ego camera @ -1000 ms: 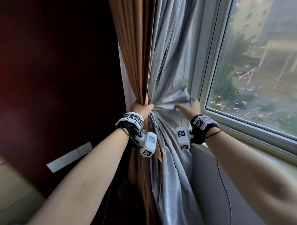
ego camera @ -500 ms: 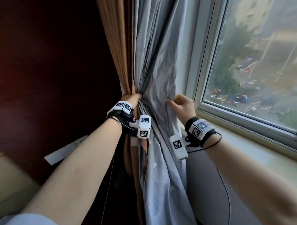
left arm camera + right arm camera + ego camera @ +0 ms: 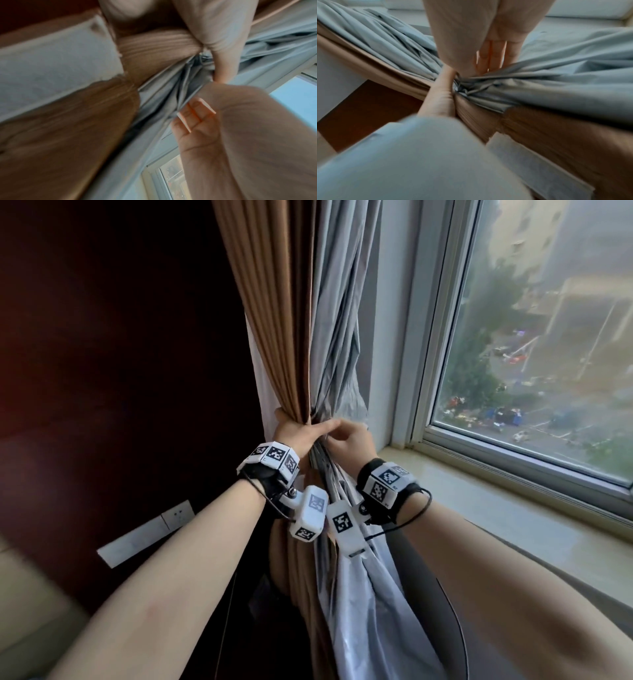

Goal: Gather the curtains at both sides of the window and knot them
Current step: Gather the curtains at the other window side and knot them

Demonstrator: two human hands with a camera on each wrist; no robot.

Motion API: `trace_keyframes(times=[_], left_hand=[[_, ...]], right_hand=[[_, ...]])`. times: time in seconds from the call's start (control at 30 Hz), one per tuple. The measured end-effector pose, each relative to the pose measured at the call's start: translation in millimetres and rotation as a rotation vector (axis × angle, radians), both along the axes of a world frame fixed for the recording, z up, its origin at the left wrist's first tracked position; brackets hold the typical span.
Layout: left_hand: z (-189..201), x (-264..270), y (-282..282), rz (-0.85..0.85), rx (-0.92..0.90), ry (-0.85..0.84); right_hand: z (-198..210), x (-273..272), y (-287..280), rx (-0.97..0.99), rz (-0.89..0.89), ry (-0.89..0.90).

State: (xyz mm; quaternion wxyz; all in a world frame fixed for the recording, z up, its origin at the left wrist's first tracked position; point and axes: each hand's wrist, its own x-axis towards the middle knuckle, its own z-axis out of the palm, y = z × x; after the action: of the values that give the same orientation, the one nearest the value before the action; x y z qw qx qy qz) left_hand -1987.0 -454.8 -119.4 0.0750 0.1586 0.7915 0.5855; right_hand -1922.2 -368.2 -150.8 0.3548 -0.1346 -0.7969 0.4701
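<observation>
A brown curtain [image 3: 270, 320] with a grey lining [image 3: 339, 320] hangs at the window's left side, bunched at waist height. My left hand [image 3: 294, 433] grips the bunch, thumb across the front; the left wrist view shows that thumb pressed into the grey folds [image 3: 163, 88] beside the brown cloth [image 3: 68, 135]. My right hand [image 3: 346, 436] sits right against the left one, thumb and fingers closed over the grey lining [image 3: 556, 67]. In the right wrist view its fingers [image 3: 491, 56] reach behind the gathered folds, and my left hand [image 3: 440, 97] holds the same knot of cloth.
The window pane [image 3: 548, 337] and its pale sill [image 3: 496, 508] lie to the right. A dark wood wall [image 3: 120, 337] with a white socket plate [image 3: 144, 535] is on the left. A black cable [image 3: 459, 628] hangs below my right forearm.
My right hand has swept the grey lining leftward from near the window frame until it meets my left hand. The bunch is tighter, and more of the window frame shows.
</observation>
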Motion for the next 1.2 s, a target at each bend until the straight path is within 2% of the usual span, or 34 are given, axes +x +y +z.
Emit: trace_keyframes(times=[0.1,0.17,0.23,0.27,0.37,0.47,0.53,0.63,0.7,0.83,0.93,1.0,1.2], left_hand=[[0,-7,1,0.054,-0.011,-0.011],[0,-9,0,0.086,-0.049,-0.006],[1,-12,0,0.116,-0.077,-0.003],[1,-12,-1,0.113,-0.078,-0.008],[1,-12,-3,0.095,-0.070,-0.021],[-1,-16,-10,0.094,-0.063,-0.038],[0,-19,-14,0.099,-0.062,-0.051],[0,-23,-17,0.130,-0.063,-0.063],[2,-24,-17,0.146,-0.064,-0.061],[3,-22,-13,0.185,-0.077,-0.039],[3,-15,-4,0.180,-0.089,-0.020],[1,-9,3,0.160,-0.114,0.012],[-3,5,0,0.052,-0.069,0.024]], right_hand=[[4,-1,0,-0.102,0.113,-0.046],[10,-3,4,-0.316,0.168,-0.084],[16,-5,12,-0.469,0.179,-0.094],[17,-6,20,-0.474,0.144,-0.084],[11,-12,53,-0.351,-0.051,-0.133],[1,-13,71,-0.401,-0.051,-0.245],[-4,-14,72,-0.421,0.022,-0.192],[-10,-14,64,-0.274,-0.083,-0.056],[-12,-11,60,-0.269,-0.113,0.003],[-10,1,46,-0.261,-0.006,0.029],[-5,2,30,-0.179,0.103,-0.005],[-2,0,21,-0.111,0.104,-0.022],[-5,4,11,-0.104,0.088,0.026]])
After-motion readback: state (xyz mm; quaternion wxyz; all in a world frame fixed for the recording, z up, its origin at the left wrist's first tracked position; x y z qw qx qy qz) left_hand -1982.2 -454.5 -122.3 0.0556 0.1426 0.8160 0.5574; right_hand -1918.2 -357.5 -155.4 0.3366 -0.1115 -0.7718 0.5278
